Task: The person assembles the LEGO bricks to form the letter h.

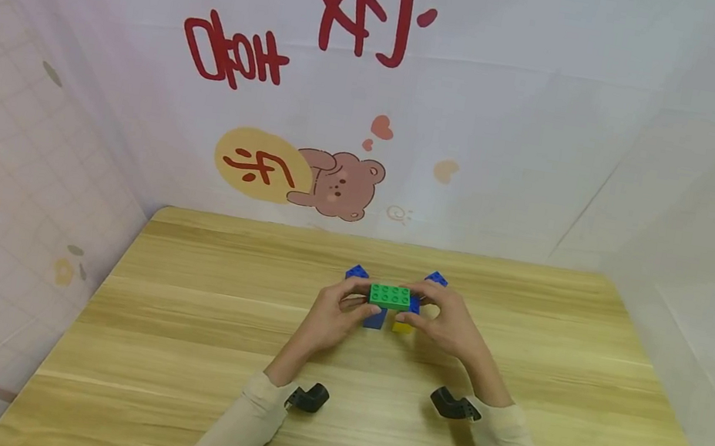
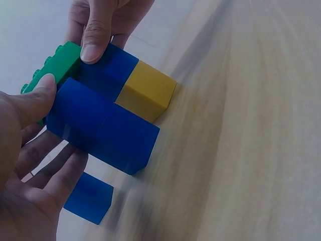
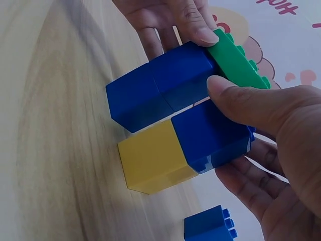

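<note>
A green building brick (image 1: 390, 297) with studs up lies across two short stacks, like a bridge. The left stack is two blue bricks (image 2: 103, 125). In the other, a blue brick (image 3: 213, 133) sits on a yellow brick (image 3: 155, 158). My left hand (image 1: 338, 312) holds the green brick's left end, thumb in front and fingers behind. At the right end, my right hand (image 1: 450, 322) grips it likewise, its thumb also touching the upper blue brick. The fingers behind the stacks are partly hidden.
Behind the hands, one loose blue brick (image 1: 357, 273) stands at the left and another blue brick (image 1: 437, 278) at the right. The wooden table (image 1: 183, 351) ends at a white printed wall cloth (image 1: 514, 162).
</note>
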`<action>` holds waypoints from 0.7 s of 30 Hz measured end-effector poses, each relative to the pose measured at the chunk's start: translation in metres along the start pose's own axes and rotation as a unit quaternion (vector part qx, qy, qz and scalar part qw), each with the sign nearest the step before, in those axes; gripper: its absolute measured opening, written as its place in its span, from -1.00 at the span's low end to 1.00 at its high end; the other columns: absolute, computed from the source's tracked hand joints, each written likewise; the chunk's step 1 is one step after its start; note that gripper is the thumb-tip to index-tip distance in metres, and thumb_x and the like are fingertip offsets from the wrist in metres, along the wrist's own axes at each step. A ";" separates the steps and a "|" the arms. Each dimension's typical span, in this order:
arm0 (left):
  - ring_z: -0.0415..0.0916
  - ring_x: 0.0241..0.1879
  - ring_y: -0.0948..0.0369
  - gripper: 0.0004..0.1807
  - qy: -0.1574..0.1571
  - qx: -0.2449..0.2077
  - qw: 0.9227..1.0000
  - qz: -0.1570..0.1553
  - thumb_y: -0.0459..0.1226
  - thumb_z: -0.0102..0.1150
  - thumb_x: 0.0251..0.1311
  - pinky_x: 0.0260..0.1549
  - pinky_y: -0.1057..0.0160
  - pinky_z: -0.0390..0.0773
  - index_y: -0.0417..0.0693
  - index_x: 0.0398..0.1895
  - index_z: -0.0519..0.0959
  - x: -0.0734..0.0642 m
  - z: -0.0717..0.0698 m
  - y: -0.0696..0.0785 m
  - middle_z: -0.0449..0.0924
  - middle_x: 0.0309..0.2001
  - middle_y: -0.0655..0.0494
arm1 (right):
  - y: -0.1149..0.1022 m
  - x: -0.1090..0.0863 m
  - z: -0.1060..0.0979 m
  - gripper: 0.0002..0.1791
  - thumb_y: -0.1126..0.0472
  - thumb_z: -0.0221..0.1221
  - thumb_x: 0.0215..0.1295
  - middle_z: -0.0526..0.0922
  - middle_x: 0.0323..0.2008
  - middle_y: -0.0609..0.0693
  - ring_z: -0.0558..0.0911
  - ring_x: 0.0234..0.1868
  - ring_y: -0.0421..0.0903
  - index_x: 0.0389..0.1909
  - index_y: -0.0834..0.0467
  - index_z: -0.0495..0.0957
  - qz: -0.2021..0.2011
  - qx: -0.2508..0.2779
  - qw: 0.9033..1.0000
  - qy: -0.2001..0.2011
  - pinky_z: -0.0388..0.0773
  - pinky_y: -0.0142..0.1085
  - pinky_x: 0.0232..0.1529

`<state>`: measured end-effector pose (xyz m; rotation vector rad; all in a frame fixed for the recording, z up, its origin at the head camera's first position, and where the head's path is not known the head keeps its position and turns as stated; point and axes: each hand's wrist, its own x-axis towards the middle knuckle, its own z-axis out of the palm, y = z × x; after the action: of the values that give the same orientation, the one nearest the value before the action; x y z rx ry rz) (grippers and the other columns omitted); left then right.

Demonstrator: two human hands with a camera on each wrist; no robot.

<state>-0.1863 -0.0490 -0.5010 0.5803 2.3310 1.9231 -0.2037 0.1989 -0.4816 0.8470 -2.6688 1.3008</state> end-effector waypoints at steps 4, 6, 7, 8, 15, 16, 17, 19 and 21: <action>0.54 0.30 -0.03 -0.54 -0.001 -0.005 1.000 -0.003 -0.34 0.30 0.34 0.28 0.08 0.60 -0.11 0.29 0.53 0.001 0.001 0.000 0.57 0.22 -0.16 | 0.001 0.000 0.001 -0.51 0.12 0.47 0.20 0.76 -0.01 -0.03 0.73 -0.08 -0.10 0.15 0.12 0.66 0.006 0.010 1.000 0.000 0.74 -0.07 0.05; 0.52 0.32 -0.08 -0.53 -0.003 -0.004 1.000 -0.006 -0.37 0.29 0.34 0.29 0.04 0.58 -0.17 0.31 0.51 0.002 0.001 0.000 0.55 0.23 -0.21 | 0.002 0.000 0.001 -0.50 0.09 0.46 0.22 0.75 0.00 -0.03 0.74 -0.08 -0.10 0.17 0.12 0.65 0.010 0.014 1.000 0.002 0.73 -0.04 0.07; 0.51 0.32 -0.09 -0.52 -0.002 -0.003 1.000 -0.007 -0.36 0.29 0.34 0.30 0.03 0.58 -0.19 0.31 0.50 0.002 0.002 0.000 0.55 0.24 -0.23 | 0.002 0.001 0.001 -0.50 0.08 0.45 0.23 0.75 0.01 -0.03 0.74 -0.08 -0.10 0.17 0.12 0.65 0.012 0.017 1.000 0.003 0.73 -0.04 0.08; 0.51 0.33 -0.10 -0.51 -0.001 -0.002 1.000 -0.008 -0.36 0.29 0.35 0.30 0.02 0.57 -0.21 0.32 0.49 0.002 0.002 0.000 0.54 0.25 -0.24 | 0.002 0.001 0.002 -0.51 0.08 0.44 0.24 0.76 0.01 -0.03 0.74 -0.08 -0.10 0.17 0.11 0.65 0.013 0.019 1.000 0.004 0.72 -0.03 0.08; 0.57 0.27 -0.05 -0.54 0.011 -0.002 1.000 -0.017 -0.36 0.33 0.31 0.26 0.07 0.62 -0.16 0.27 0.54 0.003 0.003 -0.002 0.59 0.19 -0.19 | 0.002 0.000 0.002 -0.60 0.13 0.46 0.21 0.76 -0.05 -0.06 0.74 -0.11 -0.09 0.08 0.05 0.69 0.008 0.037 0.999 0.011 0.71 -0.02 0.12; 0.58 0.26 -0.03 -0.55 0.013 -0.003 1.000 -0.019 -0.35 0.34 0.30 0.24 0.09 0.62 -0.14 0.25 0.55 0.003 0.003 -0.002 0.60 0.18 -0.18 | 0.002 -0.001 0.002 -0.61 0.14 0.46 0.20 0.76 -0.06 -0.05 0.74 -0.12 -0.07 0.07 0.05 0.70 0.009 0.041 0.999 0.012 0.71 -0.01 0.12; 0.59 0.25 -0.02 -0.56 0.014 -0.002 1.000 -0.020 -0.34 0.34 0.30 0.23 0.11 0.63 -0.12 0.24 0.56 0.003 0.003 -0.003 0.61 0.17 -0.16 | 0.003 -0.001 0.002 -0.61 0.15 0.46 0.20 0.76 -0.06 -0.04 0.74 -0.12 -0.06 0.06 0.06 0.70 0.009 0.045 0.999 0.013 0.70 0.00 0.13; 0.60 0.24 0.00 -0.57 0.017 0.000 1.000 -0.024 -0.30 0.36 0.30 0.22 0.15 0.64 -0.08 0.23 0.58 0.002 0.003 -0.003 0.63 0.15 -0.13 | 0.003 -0.001 0.002 -0.62 0.16 0.47 0.18 0.76 -0.08 -0.04 0.74 -0.12 -0.05 0.04 0.06 0.70 0.013 0.051 0.999 0.012 0.71 0.00 0.13; 0.61 0.23 0.02 -0.57 0.017 -0.001 0.999 -0.027 -0.26 0.36 0.30 0.20 0.20 0.65 -0.06 0.22 0.58 0.002 0.003 -0.003 0.63 0.15 -0.11 | 0.003 -0.001 0.002 -0.62 0.15 0.47 0.17 0.76 -0.09 -0.05 0.74 -0.12 -0.06 0.03 0.05 0.71 0.014 0.051 0.999 0.010 0.71 -0.02 0.12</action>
<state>-0.1881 -0.0461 -0.5043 0.4831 2.3399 1.9271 -0.2038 0.1988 -0.4854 0.8039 -2.6286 1.4539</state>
